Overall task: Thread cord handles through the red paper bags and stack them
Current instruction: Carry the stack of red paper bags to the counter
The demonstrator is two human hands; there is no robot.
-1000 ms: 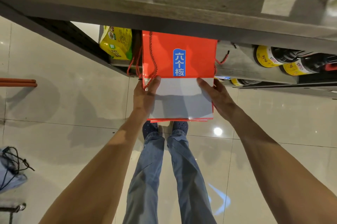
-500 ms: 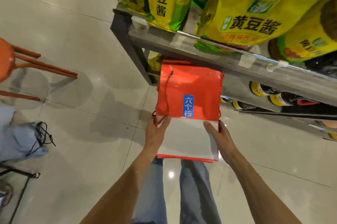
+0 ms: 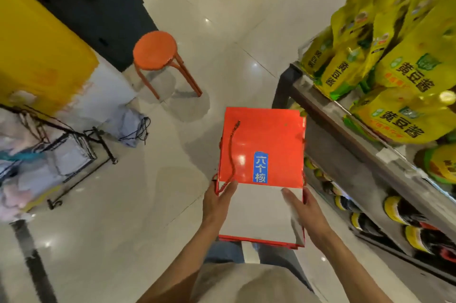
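Observation:
A flat stack of red paper bags (image 3: 264,140) with a blue label and a white lower part hangs in the air between my hands. My left hand (image 3: 218,200) grips the stack's left edge, thumb on top, next to a red cord handle (image 3: 232,152) that lies across the top bag. My right hand (image 3: 304,211) holds the right edge, thumb over the white part. More red cord loops show at the left and right edges of the stack.
A metal shelf (image 3: 345,130) with yellow-green sauce pouches (image 3: 404,73) and dark bottles below stands at the right. An orange stool (image 3: 155,51) is ahead on the tiled floor. A wire rack (image 3: 74,152) with cloth bags sits left, beside a yellow box (image 3: 37,56).
The stack has come out from under the shelf and now sits in the aisle. My view has swung left, bringing the stool and rack into sight. Both hands keep their hold.

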